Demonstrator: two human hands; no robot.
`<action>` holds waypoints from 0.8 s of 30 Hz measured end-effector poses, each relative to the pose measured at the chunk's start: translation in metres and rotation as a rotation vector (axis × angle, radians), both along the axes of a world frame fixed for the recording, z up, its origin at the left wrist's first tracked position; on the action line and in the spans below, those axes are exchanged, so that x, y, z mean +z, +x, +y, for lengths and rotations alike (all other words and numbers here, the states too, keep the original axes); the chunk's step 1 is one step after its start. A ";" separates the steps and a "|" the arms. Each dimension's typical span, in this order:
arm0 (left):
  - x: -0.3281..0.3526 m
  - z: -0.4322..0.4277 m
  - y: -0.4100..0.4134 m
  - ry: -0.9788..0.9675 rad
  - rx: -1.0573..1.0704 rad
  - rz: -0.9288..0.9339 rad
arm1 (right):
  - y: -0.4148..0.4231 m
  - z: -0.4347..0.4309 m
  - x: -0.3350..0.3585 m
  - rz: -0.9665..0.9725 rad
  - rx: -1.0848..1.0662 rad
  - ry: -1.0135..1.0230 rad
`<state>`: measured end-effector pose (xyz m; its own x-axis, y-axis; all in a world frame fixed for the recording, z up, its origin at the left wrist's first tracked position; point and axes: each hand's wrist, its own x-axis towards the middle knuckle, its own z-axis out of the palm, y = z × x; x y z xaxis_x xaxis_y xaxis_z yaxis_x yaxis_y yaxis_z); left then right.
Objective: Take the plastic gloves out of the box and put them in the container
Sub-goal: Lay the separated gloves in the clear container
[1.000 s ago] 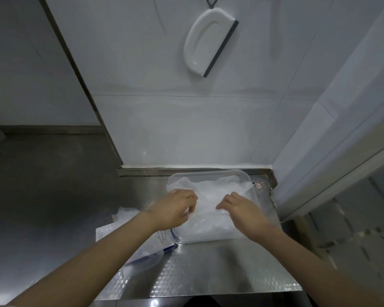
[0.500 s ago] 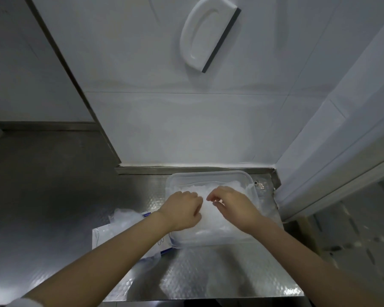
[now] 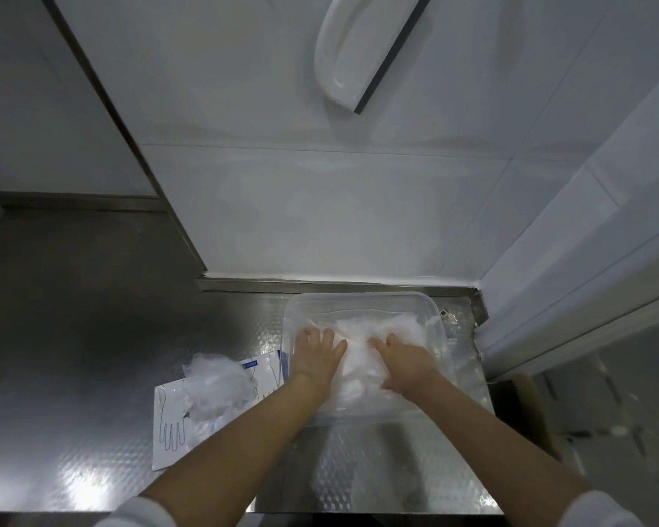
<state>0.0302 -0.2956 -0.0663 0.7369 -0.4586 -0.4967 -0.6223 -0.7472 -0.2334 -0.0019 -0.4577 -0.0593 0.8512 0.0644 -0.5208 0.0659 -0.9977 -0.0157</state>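
Note:
A clear plastic container (image 3: 362,300) stands on the steel counter against the wall. Inside it lies a heap of thin translucent plastic gloves (image 3: 373,329). My left hand (image 3: 316,351) presses flat on the left side of the heap, fingers spread. On the right side my right hand (image 3: 404,355) lies palm down on the heap with its fingers straight. To the left of the container the white glove box (image 3: 170,427), printed with a hand outline, lies flat, and a crumpled bunch of gloves (image 3: 215,382) sits on top of it.
The steel counter (image 3: 358,465) ends at a front edge near me and at a raised lip on the right. A white tiled wall rises right behind the container, with a white squeegee (image 3: 362,51) hanging on it. A darker steel surface (image 3: 73,298) stretches to the left.
Both hands went from curled, pinching fingers over the heap to flat palms pressing down on the gloves inside the container. The camera view tilted slightly downward.

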 end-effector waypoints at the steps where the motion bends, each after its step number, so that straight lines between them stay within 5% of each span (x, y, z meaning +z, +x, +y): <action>1: -0.003 0.000 0.000 -0.009 0.017 0.035 | -0.001 -0.001 -0.001 -0.001 0.004 -0.015; 11: 0.009 0.003 0.002 -0.087 0.004 0.194 | -0.001 -0.005 0.021 0.069 -0.032 0.043; 15: 0.044 0.016 0.003 -0.335 -0.009 0.085 | -0.008 0.011 0.055 -0.179 -0.046 0.118; 20: 0.076 0.066 -0.008 -0.767 0.105 -0.122 | -0.026 0.065 0.067 -0.694 -0.013 0.471; 24: 0.066 0.126 -0.022 -0.758 0.204 -0.146 | -0.044 0.120 0.055 -0.571 0.250 0.583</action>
